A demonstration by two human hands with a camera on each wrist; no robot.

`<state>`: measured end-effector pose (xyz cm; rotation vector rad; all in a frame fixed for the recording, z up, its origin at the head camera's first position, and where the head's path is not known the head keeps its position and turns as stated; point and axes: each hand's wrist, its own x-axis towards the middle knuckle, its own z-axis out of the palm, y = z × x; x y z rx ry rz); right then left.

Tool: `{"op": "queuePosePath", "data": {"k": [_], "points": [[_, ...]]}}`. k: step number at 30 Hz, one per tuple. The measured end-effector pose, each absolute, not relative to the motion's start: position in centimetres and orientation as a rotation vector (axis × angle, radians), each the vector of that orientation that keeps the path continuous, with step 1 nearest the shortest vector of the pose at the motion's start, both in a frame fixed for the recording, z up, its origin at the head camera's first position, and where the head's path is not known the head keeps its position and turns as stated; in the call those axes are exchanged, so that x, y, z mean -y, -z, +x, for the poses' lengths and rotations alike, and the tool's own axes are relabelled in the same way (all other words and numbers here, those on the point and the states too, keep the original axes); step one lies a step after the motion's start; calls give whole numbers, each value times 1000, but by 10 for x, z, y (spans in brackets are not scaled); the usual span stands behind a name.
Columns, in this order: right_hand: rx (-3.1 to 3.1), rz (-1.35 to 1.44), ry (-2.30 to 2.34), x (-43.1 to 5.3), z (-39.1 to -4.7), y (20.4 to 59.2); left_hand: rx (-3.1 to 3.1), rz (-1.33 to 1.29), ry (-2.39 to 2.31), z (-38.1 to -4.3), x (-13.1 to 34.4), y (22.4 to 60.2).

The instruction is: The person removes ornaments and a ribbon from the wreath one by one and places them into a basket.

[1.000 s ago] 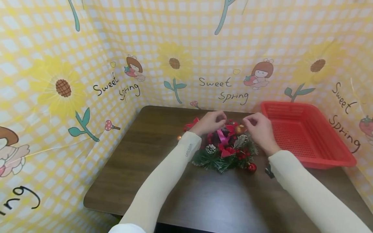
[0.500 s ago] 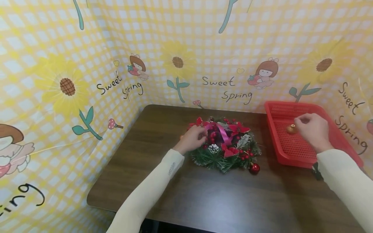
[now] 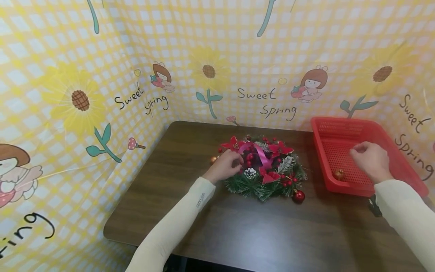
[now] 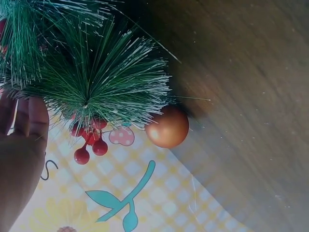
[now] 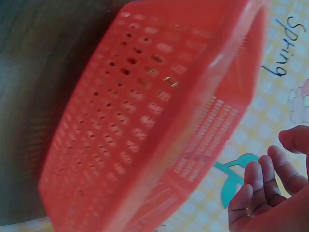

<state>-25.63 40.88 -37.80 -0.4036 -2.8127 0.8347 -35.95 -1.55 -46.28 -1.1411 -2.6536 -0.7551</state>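
Observation:
A Christmas wreath of green pine sprigs lies on the table, with red poinsettias, a purple ribbon, red berries and a frosted pinecone. My left hand is over its left side. In the left wrist view its fingers reach to the needles, their tips hidden. A gold bauble hangs at the wreath's edge, and a red bauble lies at its lower right. My right hand hovers over the red plastic basket, holding nothing, fingers loosely bent. Inside the basket lies a gold bauble.
The brown wooden table extends left of and in front of the wreath. A yellow checked cloth with sunflower prints hangs behind it and along the sides. The basket stands at the table's right end against the cloth.
The right hand moved from the wreath to the basket with a gold bauble and let go; the bauble dropped inside. The left hand moved back to the wreath's left side.

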Motion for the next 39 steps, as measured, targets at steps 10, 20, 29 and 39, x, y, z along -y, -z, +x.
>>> {"op": "queuePosePath", "data": {"k": [10, 20, 29, 39], "points": [[2688, -18, -865, -349, -257, 366, 2658, -1160, 750, -359, 18, 464], [3042, 516, -784, -292, -262, 409, 2656, -1154, 734, -360, 17, 465], [3128, 410, -840, -278, -267, 426, 2647, -1171, 703, -362, 16, 467], [3163, 313, -730, -277, -264, 420, 2632, -1179, 712, -362, 14, 468]]}}
